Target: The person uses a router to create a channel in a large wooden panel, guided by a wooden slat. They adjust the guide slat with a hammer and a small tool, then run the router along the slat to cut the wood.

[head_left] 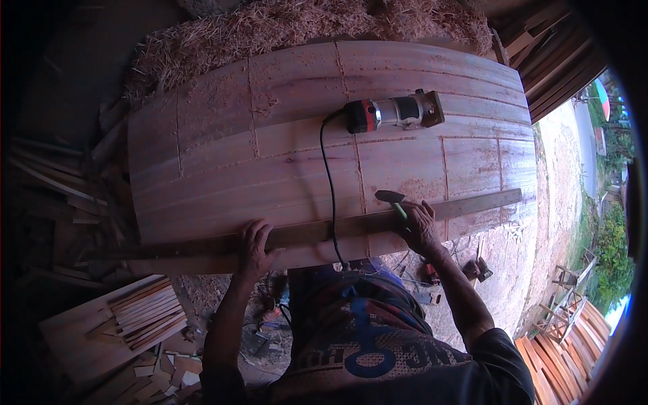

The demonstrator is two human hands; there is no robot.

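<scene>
Dark patterned shirt cloth with a blue and pale print [371, 363] lies nearest us, and beyond it our two forearms reach out over the work. Our left grip [254, 248] lies across a long, narrow, straight strip of brown wood [300, 233], fingers over it and thumb spread aside; we cannot tell whether it clasps the edge or only presses. Our right grip [420, 226] is closed around the light-green handle of a small hammer with a dark metal head [389, 196], the head pointing up and left from our fingers.

The strip runs from well left of our left grip, under it, and on past our right grip; it looks dark at its left end and paler toward its right. Under both grips spreads a broad, pale pinkish-brown wooden panel [290, 182], streaked with grain, cut by straight grooves running lengthwise and across, and speckled with shavings.

Beyond our right grip, a black, red and silver handheld power tool [405, 110] lies on its side on the panel. Its black cable [329, 169] curves down between our two grips and over the strip. Farther out, past the panel's far edge, we see a heap of curled wood shavings [283, 34]. Below and left of our left grip sits a stack of thin wooden slats [148, 310].
</scene>
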